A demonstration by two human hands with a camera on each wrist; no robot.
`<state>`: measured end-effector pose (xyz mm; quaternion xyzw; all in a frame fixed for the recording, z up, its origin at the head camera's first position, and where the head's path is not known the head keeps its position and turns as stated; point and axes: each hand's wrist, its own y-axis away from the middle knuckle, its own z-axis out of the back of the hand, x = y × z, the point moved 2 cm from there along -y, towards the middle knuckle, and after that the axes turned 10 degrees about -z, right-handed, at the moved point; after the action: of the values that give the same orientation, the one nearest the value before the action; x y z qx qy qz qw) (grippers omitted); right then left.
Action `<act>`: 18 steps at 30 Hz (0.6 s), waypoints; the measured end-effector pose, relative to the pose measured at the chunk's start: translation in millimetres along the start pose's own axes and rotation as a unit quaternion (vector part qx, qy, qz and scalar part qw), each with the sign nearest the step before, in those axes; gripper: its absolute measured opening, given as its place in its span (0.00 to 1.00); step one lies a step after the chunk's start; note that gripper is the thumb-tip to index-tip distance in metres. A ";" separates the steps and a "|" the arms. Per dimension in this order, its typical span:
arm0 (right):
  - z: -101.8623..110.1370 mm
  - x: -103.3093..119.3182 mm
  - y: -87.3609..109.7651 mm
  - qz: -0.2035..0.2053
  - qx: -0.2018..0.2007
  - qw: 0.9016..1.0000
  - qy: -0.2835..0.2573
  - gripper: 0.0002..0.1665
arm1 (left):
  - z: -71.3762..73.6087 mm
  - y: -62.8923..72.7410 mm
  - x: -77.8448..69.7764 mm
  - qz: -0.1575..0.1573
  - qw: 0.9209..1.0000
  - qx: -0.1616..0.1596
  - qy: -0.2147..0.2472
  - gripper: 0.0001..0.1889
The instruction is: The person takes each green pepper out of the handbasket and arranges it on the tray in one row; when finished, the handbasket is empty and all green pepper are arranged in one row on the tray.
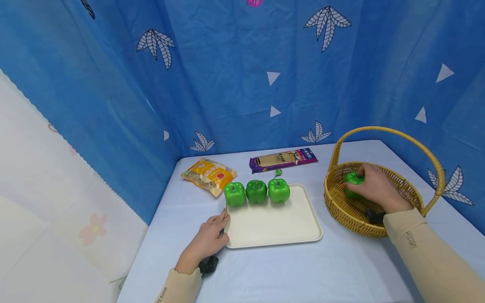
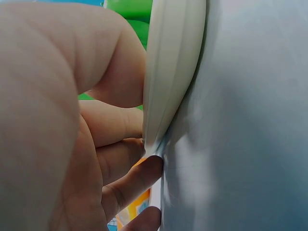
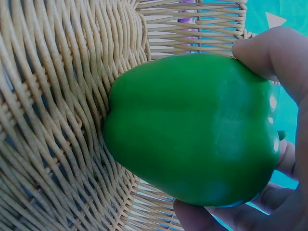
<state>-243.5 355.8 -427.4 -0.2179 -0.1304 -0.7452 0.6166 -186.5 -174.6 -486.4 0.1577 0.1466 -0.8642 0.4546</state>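
Observation:
My right hand (image 1: 380, 188) grips a green bell pepper (image 1: 352, 180) inside a round wicker basket (image 1: 335, 210) at the right. In the right wrist view the pepper (image 3: 192, 130) lies between thumb and fingers, its lower end against the woven bottom. At the cream tray's left edge, my left hand (image 1: 207, 239) touches the tray (image 1: 273, 227) with thumb and fingertips; two of its fingertips meet the table in the left wrist view. Along the tray's back edge stand three bell peppers: a bright green one (image 1: 234, 195), a darker one (image 1: 256, 192) and another bright one (image 1: 278, 191).
Behind the tray lie an orange food bag (image 1: 210, 174), a long purple packet (image 1: 283, 160) and a small green piece (image 1: 278, 172). The basket's tall handle (image 1: 394, 132) arches over it. A blue curtain (image 1: 242, 84) hangs behind the white table.

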 end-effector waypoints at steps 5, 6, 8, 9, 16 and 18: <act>-0.8 0.9 0.4 0.001 -0.001 1.000 -0.001 0.41 | 1.1 0.2 -0.2 0.000 1.000 0.000 0.003 0.32; -1.0 0.8 0.2 0.000 0.000 1.000 0.000 0.42 | 1.0 0.1 0.0 0.001 1.000 0.000 0.004 0.32; -1.3 0.5 -0.3 -0.003 0.002 1.000 0.002 0.43 | 0.8 0.0 0.4 0.002 1.000 0.001 0.005 0.32; -1.2 0.5 -0.4 -0.004 0.003 1.000 0.002 0.43 | 0.5 0.1 0.8 0.002 1.000 0.001 0.004 0.32; 8.7 6.9 1.9 0.001 0.001 1.000 0.003 0.45 | -1.8 -0.2 3.5 0.000 1.000 0.003 0.002 0.33; 16.8 13.3 4.9 0.000 0.000 1.000 0.001 0.47 | -2.0 0.5 3.7 0.000 1.000 0.004 0.004 0.33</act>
<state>-237.9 351.2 -406.7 -0.2176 -0.1299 -0.7451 0.6170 -187.8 -176.8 -489.8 0.1629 0.1455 -0.8641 0.4534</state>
